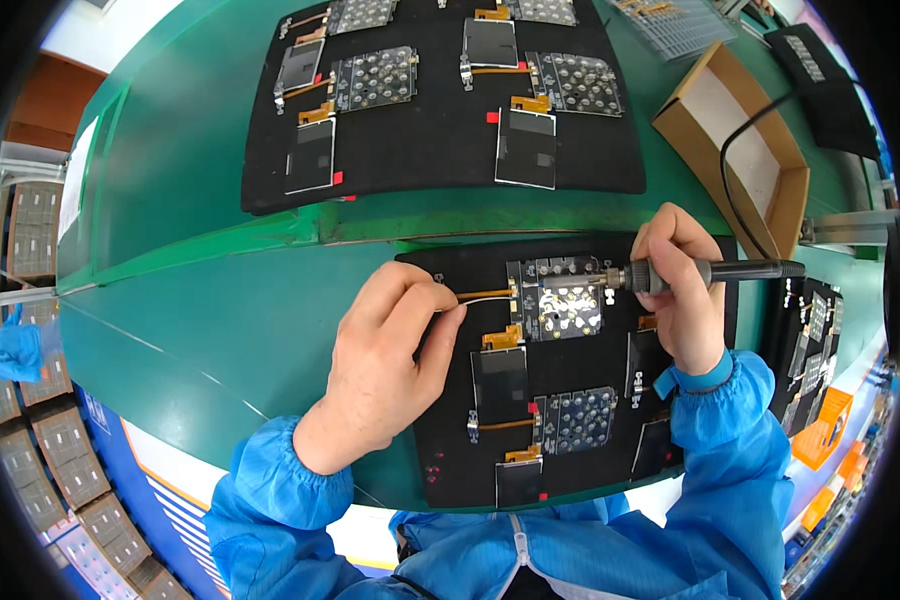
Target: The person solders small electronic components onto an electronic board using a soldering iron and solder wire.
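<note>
My right hand (682,290) grips a black-handled soldering iron (760,270) like a pen. Its metal tip points left over the upper part of a keypad circuit board (570,315); whether it touches the board I cannot tell. The fingers of my left hand (385,350) are pinched at the left end of a thin orange flex cable (485,293), which runs to the board's left edge. A pale strand lies just under that cable, and my fingertips hide both ends. Below the board, a small display (500,385) hangs from an orange ribbon. All of these lie on a black foam mat (450,465).
Another keypad board (575,420) with a display sits lower on this mat. A second black mat (420,160) beyond the green ledge carries several such assemblies. To the right are an open cardboard box (790,200), the iron's black cord (725,160) and another loaded mat (805,370).
</note>
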Action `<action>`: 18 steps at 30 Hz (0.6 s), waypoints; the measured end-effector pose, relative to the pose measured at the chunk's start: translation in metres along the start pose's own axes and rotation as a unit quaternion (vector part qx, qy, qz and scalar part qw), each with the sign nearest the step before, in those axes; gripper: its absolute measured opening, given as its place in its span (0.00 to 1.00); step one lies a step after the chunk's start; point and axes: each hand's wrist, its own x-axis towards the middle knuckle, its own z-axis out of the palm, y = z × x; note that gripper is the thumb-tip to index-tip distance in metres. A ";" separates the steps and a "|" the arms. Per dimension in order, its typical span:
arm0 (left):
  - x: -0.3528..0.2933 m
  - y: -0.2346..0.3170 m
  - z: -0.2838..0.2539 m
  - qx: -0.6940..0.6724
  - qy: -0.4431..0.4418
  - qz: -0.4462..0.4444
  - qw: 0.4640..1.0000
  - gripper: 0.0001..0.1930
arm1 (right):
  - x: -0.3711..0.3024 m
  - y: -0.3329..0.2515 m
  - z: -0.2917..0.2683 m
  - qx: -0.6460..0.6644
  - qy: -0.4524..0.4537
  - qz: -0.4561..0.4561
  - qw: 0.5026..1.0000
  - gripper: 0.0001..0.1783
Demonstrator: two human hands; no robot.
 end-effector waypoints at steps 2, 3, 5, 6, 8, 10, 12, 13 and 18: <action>0.001 -0.004 0.002 0.003 -0.012 0.002 1.000 0.08 | 0.003 0.002 0.001 0.000 0.001 0.014 1.000 0.11; 0.002 -0.005 0.004 0.009 -0.013 0.010 1.000 0.08 | 0.004 0.002 0.002 -0.016 0.001 0.017 1.000 0.12; 0.004 -0.006 0.006 0.013 -0.017 0.015 1.000 0.08 | 0.006 0.003 0.002 -0.032 0.001 0.023 0.999 0.12; 0.005 -0.007 0.006 0.013 -0.015 0.021 1.000 0.08 | 0.007 0.003 0.003 -0.050 -0.004 0.022 0.999 0.12; 0.005 -0.009 0.008 0.012 -0.014 0.024 1.000 0.09 | 0.008 0.004 0.003 -0.069 -0.010 0.024 0.997 0.12; 0.006 -0.013 0.010 0.018 -0.012 0.054 0.998 0.09 | 0.008 0.005 0.003 -0.075 -0.008 0.026 0.997 0.12; 0.007 -0.012 0.011 0.012 -0.020 0.055 0.998 0.09 | 0.008 0.005 0.003 -0.072 -0.004 0.029 0.997 0.12; 0.008 -0.011 0.011 0.007 -0.027 0.057 0.998 0.09 | 0.009 0.005 0.003 -0.068 -0.001 0.030 0.997 0.12; 0.007 -0.010 0.015 0.003 -0.029 0.062 0.998 0.09 | 0.007 0.004 0.004 -0.081 -0.002 0.037 0.996 0.12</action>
